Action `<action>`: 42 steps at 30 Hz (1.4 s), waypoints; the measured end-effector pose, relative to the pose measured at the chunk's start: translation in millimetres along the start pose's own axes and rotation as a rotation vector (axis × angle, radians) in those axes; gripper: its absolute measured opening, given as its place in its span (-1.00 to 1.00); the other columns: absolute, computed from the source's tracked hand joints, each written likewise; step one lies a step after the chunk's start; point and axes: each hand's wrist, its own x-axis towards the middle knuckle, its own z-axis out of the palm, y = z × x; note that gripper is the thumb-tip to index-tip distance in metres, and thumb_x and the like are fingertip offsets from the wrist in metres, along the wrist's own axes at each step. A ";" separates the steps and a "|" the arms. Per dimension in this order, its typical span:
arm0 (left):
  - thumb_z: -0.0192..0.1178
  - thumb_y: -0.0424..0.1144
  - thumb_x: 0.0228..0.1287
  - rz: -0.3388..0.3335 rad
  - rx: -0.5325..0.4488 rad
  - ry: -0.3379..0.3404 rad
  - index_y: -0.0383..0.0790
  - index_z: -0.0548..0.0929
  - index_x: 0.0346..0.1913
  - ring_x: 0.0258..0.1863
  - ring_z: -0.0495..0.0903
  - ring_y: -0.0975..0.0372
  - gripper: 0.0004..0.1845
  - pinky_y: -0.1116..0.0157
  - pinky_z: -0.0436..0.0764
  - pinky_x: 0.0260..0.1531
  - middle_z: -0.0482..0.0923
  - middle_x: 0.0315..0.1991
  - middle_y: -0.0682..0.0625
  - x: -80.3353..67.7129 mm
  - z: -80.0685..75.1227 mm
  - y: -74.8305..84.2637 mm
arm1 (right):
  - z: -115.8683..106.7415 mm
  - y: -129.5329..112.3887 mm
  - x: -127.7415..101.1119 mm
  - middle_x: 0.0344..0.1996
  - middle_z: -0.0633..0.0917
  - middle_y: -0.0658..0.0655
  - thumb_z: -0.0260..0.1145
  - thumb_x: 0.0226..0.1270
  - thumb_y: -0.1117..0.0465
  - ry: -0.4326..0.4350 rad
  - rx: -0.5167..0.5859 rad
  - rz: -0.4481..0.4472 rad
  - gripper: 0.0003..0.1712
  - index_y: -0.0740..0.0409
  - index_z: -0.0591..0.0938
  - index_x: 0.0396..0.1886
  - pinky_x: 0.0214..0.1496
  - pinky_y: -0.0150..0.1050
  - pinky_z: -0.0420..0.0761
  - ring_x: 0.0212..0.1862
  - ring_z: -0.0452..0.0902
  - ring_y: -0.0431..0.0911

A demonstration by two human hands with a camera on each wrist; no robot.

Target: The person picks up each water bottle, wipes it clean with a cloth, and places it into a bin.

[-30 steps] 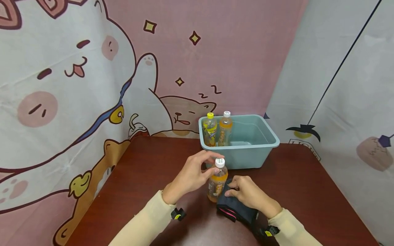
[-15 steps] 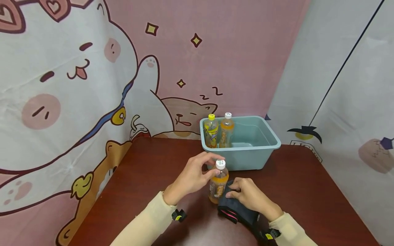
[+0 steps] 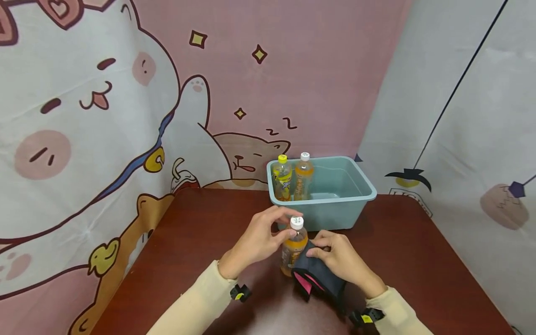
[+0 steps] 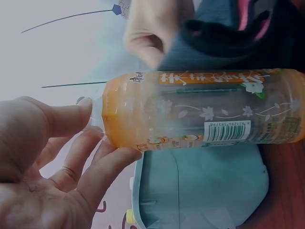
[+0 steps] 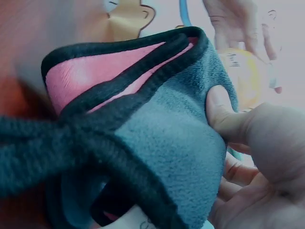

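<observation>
An orange drink bottle [image 3: 293, 249] with a white cap [image 3: 297, 222] stands on the dark red table [image 3: 201, 242]. My left hand [image 3: 261, 237] pinches it at the neck, just under the cap; the left wrist view shows those fingers [image 4: 83, 143] round the bottle [image 4: 200, 109]. My right hand [image 3: 337, 258] grips a folded dark grey cloth [image 3: 318, 277] with a pink inner side and presses it against the bottle's lower right side. Close up in the right wrist view, the cloth [image 5: 143, 124] is held by the thumb [image 5: 224, 114], with the bottle [image 5: 245, 76] behind it.
A pale blue plastic bin [image 3: 335, 197] sits on the table just behind the hands. In its left corner stand a yellow-capped bottle [image 3: 282, 179] and a white-capped orange bottle [image 3: 303, 177]. Printed cartoon curtains hang behind and to the right.
My right hand has lifted the cloth up along the bottle's side, and its pink inner side now shows. The left hand and the bottle stay as before.
</observation>
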 end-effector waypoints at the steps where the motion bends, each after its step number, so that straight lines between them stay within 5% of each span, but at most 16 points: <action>1: 0.58 -0.27 0.55 -0.002 0.000 0.000 0.05 0.80 0.42 0.14 0.85 0.19 -0.53 0.24 0.81 -0.01 0.82 0.27 0.07 -0.6 -0.3 0.0 | -2.0 -2.9 0.8 -0.30 0.75 -0.15 0.66 0.50 0.18 0.015 -0.002 -0.009 -0.92 -0.04 1.00 -0.09 -0.40 -0.36 0.52 -0.42 0.44 -0.34; 11: 0.60 -0.30 0.52 0.008 -0.004 0.011 0.09 0.80 0.42 0.10 0.86 0.20 -0.50 0.27 0.79 -0.04 0.83 0.25 0.07 -3.9 -2.6 0.7 | -18.7 -30.9 12.2 -0.26 0.78 -0.14 0.69 0.41 0.31 0.192 0.023 -0.152 -0.74 0.03 1.00 0.05 -0.40 -0.37 0.54 -0.40 0.50 -0.33; 18: 0.59 -0.36 0.52 0.016 0.038 0.028 0.08 0.81 0.41 0.00 0.80 0.23 -0.50 0.34 0.68 -0.27 0.82 0.15 0.05 -2.0 -5.8 2.6 | -23.4 -48.8 25.6 -0.24 0.78 -0.14 0.70 0.46 0.27 0.207 0.013 -0.187 -0.76 0.06 0.99 0.07 -0.37 -0.37 0.55 -0.29 0.57 -0.28; 24: 0.60 -0.33 0.52 0.016 0.013 0.010 0.09 0.80 0.42 0.04 0.83 0.24 -0.50 0.25 0.79 -0.09 0.83 0.19 0.06 -2.0 -3.2 3.2 | -23.4 -46.7 21.8 -0.26 0.79 -0.09 0.69 0.43 0.33 0.212 0.013 -0.183 -0.80 0.09 1.00 -0.01 -0.39 -0.36 0.55 -0.33 0.55 -0.30; 33: 0.61 -0.30 0.51 -0.010 0.008 0.026 0.12 0.81 0.41 0.08 0.80 0.24 -0.49 0.25 0.79 -0.04 0.83 0.21 0.10 -3.9 -2.7 1.4 | -22.3 -36.7 14.4 -0.25 0.82 -0.10 0.71 0.39 0.29 0.157 -0.026 -0.123 -0.80 0.12 1.00 -0.02 -0.38 -0.36 0.56 -0.36 0.52 -0.34; 39: 0.60 -0.31 0.52 0.003 -0.010 0.021 0.06 0.80 0.42 0.11 0.82 0.19 -0.51 0.02 0.90 0.07 0.82 0.26 0.07 -3.2 -2.6 -0.9 | -12.9 -17.7 8.9 -0.28 0.77 -0.14 0.71 0.39 0.27 0.053 -0.075 -0.072 -0.76 0.14 1.00 0.02 -0.38 -0.38 0.56 -0.37 0.48 -0.38; 42: 0.59 -0.31 0.52 0.009 -0.009 0.022 0.02 0.80 0.42 0.11 0.83 0.17 -0.51 0.09 0.89 0.04 0.83 0.27 0.05 -3.7 -2.1 -1.2 | -4.8 -7.6 7.7 -0.27 0.76 -0.13 0.69 0.42 0.24 -0.012 -0.106 -0.064 -0.74 0.17 0.99 0.05 -0.35 -0.40 0.60 -0.34 0.50 -0.41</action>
